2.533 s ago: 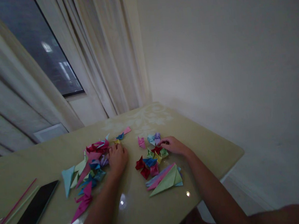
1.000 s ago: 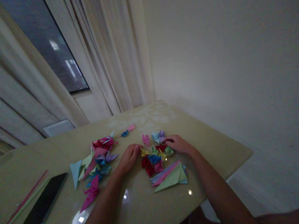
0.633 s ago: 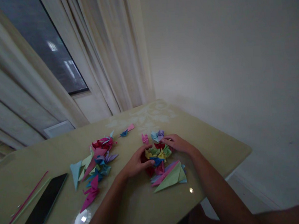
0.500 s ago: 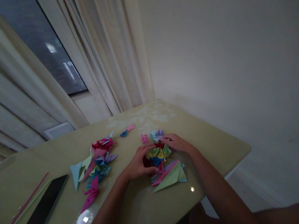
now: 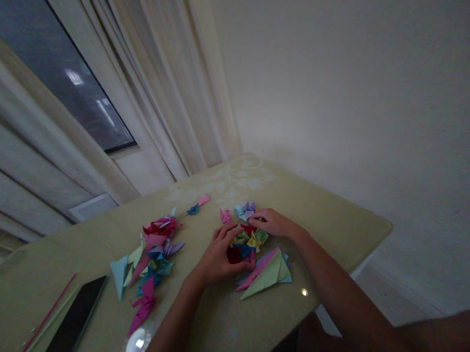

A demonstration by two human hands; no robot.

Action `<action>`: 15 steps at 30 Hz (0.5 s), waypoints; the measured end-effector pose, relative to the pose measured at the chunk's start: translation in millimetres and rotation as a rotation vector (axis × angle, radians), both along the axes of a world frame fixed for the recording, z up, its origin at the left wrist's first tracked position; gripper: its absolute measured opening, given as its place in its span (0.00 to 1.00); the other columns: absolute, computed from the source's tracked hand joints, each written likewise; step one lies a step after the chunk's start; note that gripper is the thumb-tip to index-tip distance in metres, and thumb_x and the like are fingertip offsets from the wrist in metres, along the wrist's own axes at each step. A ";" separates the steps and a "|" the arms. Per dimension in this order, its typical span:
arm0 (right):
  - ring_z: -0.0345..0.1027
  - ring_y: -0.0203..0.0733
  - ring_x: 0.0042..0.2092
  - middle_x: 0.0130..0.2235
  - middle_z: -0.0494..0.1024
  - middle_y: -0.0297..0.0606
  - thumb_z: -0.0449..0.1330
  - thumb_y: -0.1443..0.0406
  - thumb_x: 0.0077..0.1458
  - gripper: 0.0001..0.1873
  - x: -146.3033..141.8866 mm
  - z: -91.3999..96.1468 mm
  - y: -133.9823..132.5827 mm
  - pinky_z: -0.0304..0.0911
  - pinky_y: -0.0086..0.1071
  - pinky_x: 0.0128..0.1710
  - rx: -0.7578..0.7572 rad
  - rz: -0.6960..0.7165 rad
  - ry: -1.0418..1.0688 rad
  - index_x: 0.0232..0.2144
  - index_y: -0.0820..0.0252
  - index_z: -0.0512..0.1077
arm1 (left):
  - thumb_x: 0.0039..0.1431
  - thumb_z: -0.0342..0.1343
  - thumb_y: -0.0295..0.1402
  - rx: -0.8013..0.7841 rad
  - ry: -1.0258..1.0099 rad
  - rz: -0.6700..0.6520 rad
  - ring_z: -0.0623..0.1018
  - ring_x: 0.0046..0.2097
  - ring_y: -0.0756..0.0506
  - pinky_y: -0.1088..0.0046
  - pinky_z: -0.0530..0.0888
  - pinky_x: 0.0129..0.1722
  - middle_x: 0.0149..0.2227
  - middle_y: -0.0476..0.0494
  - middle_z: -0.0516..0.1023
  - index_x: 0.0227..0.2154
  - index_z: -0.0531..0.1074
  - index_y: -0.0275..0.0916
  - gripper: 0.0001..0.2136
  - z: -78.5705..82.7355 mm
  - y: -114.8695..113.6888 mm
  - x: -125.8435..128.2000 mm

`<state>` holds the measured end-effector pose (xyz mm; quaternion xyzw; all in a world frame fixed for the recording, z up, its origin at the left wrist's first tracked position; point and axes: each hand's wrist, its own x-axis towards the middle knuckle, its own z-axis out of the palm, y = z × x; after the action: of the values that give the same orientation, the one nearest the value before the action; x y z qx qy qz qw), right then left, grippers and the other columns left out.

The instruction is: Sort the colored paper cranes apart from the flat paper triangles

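Flat folded papers (image 5: 266, 276) are lying nearest on the table (image 5: 328, 228). Beyond, the left hand (image 5: 218, 255) is cupping the left side of a folded-paper cluster (image 5: 253, 243), thumb and fingers apart. The right hand (image 5: 273, 223) is resting at its far right edge; finger closure cannot be told. Its pieces are looking light, crushable, warranting gentle holds at outer folds.

Paper figures (image 5: 253, 243) lie right of the phone (image 5: 72, 324).

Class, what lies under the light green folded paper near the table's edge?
Pink paper shows along the upper left of the light green folded paper; pale blue paper peeks out at the right. Anything beneath its middle is covered.
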<state>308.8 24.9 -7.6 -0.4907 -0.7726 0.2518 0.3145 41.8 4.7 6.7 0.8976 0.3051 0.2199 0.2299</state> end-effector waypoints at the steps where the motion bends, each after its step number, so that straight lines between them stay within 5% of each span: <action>1: 0.71 0.42 0.35 0.35 0.83 0.39 0.58 0.57 0.66 0.17 -0.9 0.2 -0.1 0.61 0.32 0.36 0.007 0.009 -0.004 0.36 0.59 0.84 | 0.52 0.70 0.52 0.019 0.010 0.021 0.64 0.68 0.32 0.49 0.65 0.68 0.67 0.37 0.68 0.66 0.68 0.47 0.39 0.0 -0.6 2.2; 5: 0.67 0.41 0.32 0.28 0.80 0.37 0.57 0.56 0.66 0.19 -1.1 1.9 -1.0 0.58 0.31 0.34 0.037 0.008 -0.001 0.32 0.59 0.83 | 0.56 0.68 0.48 0.060 0.077 0.081 0.69 0.64 0.32 0.50 0.67 0.66 0.63 0.36 0.72 0.63 0.71 0.44 0.33 6.7 5.3 9.1; 10: 0.63 0.37 0.27 0.25 0.76 0.35 0.53 0.56 0.68 0.23 6.8 6.5 -1.4 0.52 0.30 0.31 0.114 -0.191 -0.055 0.28 0.62 0.79 | 0.63 0.58 0.54 -0.077 0.090 0.114 0.78 0.57 0.36 0.56 0.74 0.59 0.56 0.38 0.79 0.54 0.76 0.44 0.24 39.7 42.9 -17.3; 12: 0.64 0.37 0.28 0.25 0.76 0.35 0.52 0.56 0.68 0.24 8.8 7.9 -1.4 0.52 0.31 0.31 0.138 -0.249 -0.060 0.28 0.62 0.79 | 0.66 0.52 0.53 -0.126 0.074 0.266 0.81 0.49 0.38 0.60 0.78 0.50 0.50 0.39 0.82 0.49 0.77 0.41 0.22 47.9 64.2 -40.3; 15: 0.66 0.39 0.29 0.27 0.78 0.38 0.51 0.55 0.69 0.25 8.8 8.4 -1.8 0.53 0.31 0.32 0.145 -0.270 -0.078 0.28 0.61 0.78 | 0.63 0.56 0.41 0.099 0.237 0.629 0.81 0.49 0.34 0.55 0.76 0.52 0.48 0.34 0.82 0.46 0.79 0.39 0.15 44.9 89.7 -77.0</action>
<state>317.7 23.0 0.8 -0.5757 -0.7273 0.1315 0.3497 -35.2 94.3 51.6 0.7891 0.5804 0.1887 0.0698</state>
